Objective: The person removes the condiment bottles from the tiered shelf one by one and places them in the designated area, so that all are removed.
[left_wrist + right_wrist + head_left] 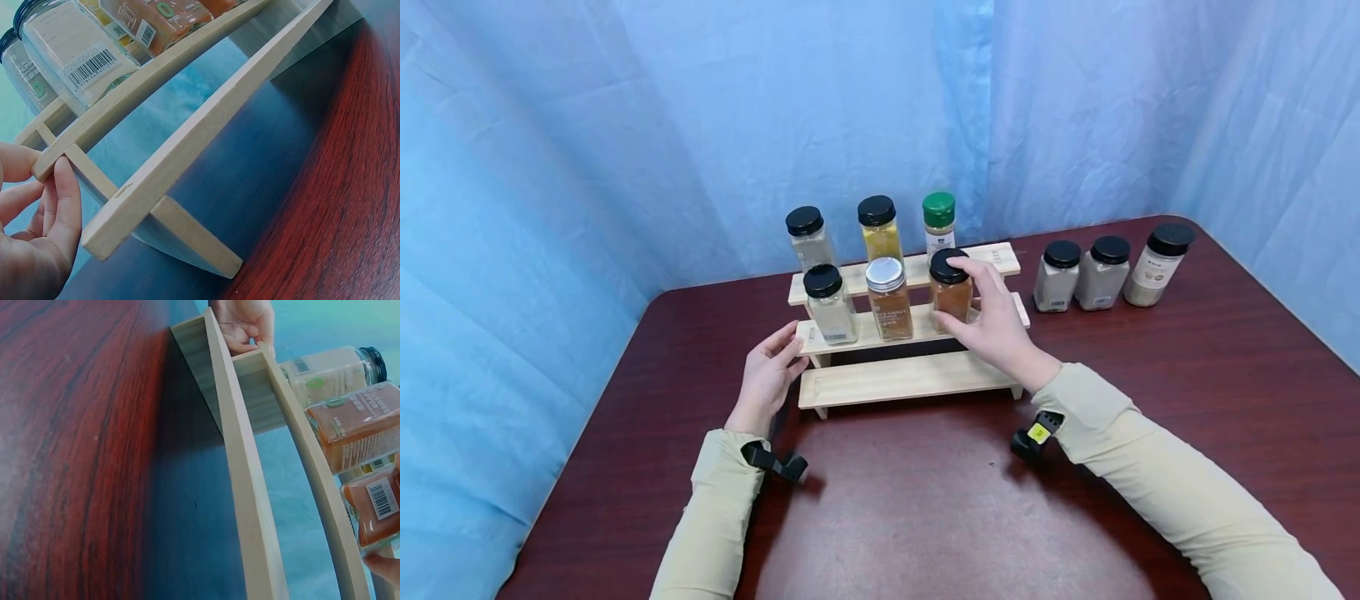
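A three-step wooden rack (917, 377) stands on the table. My left hand (769, 375) pinches the left end of its middle step; in the left wrist view, thumb and fingers (64, 194) meet around that wooden end. At the step's right end, my right hand (996, 325) grips a black-lidded spice jar (951, 296) with orange-brown contents. The right wrist view shows this jar (375, 506) with its base at the step. Left of it on the same step are a silver-lidded jar (889, 308) of reddish-brown spice and a black-lidded pale jar (833, 312).
Along the top step stand a grey jar (811, 242), a yellow jar (880, 233) and a green-capped jar (939, 221). Right of the rack, two pale jars (1057, 279) (1102, 275) and a taller labelled jar (1156, 271) stand on the dark red table (955, 500). Blue curtains (737, 125) hang behind.
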### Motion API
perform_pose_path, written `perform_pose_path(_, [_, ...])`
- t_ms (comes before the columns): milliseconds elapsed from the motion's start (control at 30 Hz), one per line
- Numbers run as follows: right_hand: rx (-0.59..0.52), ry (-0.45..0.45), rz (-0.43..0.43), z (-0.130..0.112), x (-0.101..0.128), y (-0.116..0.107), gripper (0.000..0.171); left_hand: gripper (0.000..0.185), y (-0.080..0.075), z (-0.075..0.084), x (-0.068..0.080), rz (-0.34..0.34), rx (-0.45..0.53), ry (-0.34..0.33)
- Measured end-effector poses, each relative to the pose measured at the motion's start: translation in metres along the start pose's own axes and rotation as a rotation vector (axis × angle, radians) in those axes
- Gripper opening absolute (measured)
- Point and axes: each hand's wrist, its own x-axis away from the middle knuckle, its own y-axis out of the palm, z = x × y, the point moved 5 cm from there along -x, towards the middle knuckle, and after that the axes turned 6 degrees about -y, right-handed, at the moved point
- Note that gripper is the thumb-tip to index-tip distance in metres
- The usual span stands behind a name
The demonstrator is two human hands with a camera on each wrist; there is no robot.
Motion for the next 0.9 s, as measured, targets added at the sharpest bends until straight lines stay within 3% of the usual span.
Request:
perform_pose_path(267, [-0.037, 0.062, 0.013, 0.003, 0.004, -0.008, 0.069, 0.044, -0.001, 0.0, -0.001, -0.001, -0.001, 0.008])
perform_pose_path(533, [-0.05, -0.007, 0.057, -0.004, 0.008, -0.023, 0.069, 0.044, 0.0, 0.0, -0.001, 0.005, 0.0, -0.006])
perform_pose_path(900, [0.007, -0.097, 0.029, -0.008, 0.02, -0.035, 0.072, 0.045, -0.001, -0.001, -0.001, -0.004, 0.01, -0.009])
